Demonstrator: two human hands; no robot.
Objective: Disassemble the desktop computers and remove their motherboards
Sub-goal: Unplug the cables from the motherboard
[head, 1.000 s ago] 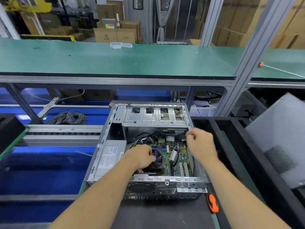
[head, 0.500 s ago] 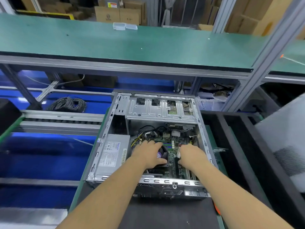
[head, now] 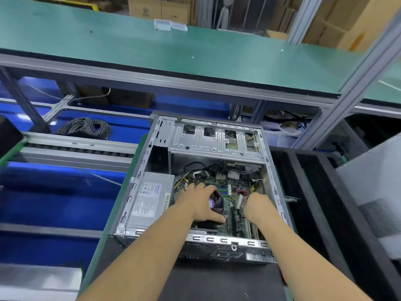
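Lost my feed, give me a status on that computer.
Both hands inside the open case. Left hand grips the cooler fan; right hand low on the motherboard. Board seated, cables still attached.

Coiled cable, cardboard boxes

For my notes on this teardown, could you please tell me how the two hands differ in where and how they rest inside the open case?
The left hand lies over the CPU cooler fan, fingers spread around it; the right hand sits further right, over the expansion slots, its fingers hidden. The left hand is beside the power supply; the right hand is near the case's right wall. Both are over the motherboard.
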